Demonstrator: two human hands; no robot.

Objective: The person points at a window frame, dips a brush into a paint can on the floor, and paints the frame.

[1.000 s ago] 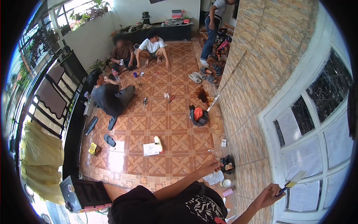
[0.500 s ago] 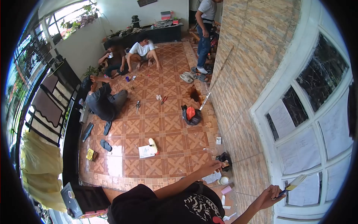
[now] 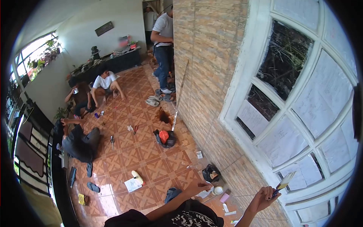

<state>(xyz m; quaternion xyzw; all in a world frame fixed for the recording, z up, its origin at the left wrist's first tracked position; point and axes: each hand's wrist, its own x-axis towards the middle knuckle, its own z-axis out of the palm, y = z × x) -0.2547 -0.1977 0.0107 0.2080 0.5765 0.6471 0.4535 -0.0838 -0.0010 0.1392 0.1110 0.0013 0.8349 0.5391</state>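
Note:
My right hand (image 3: 263, 198) is closed round the handle of a paintbrush (image 3: 281, 185) with a dark handle and pale bristles. The bristles point up and to the right, in front of the white window frame (image 3: 274, 143) with its papered panes. Low in the middle, my left hand (image 3: 200, 187) is held out with its fingers drawn together. Whatever it may pinch is too small to make out. Below and beside it on the floor are a white round container (image 3: 217, 190) and a pink item (image 3: 225, 197).
A black bag (image 3: 211, 173) lies by the stone-clad wall (image 3: 211, 75). Further off are a bag with red on top (image 3: 164, 138), a long pole (image 3: 180, 94) and pliers (image 3: 135, 129). Three people sit on the tiled floor (image 3: 121, 159); another person (image 3: 162, 49) stands by the wall.
My view has turned right, so the room has shifted left and more of the window shows. The paintbrush stays in my right hand, more upright. My left hand appears lower and further left.

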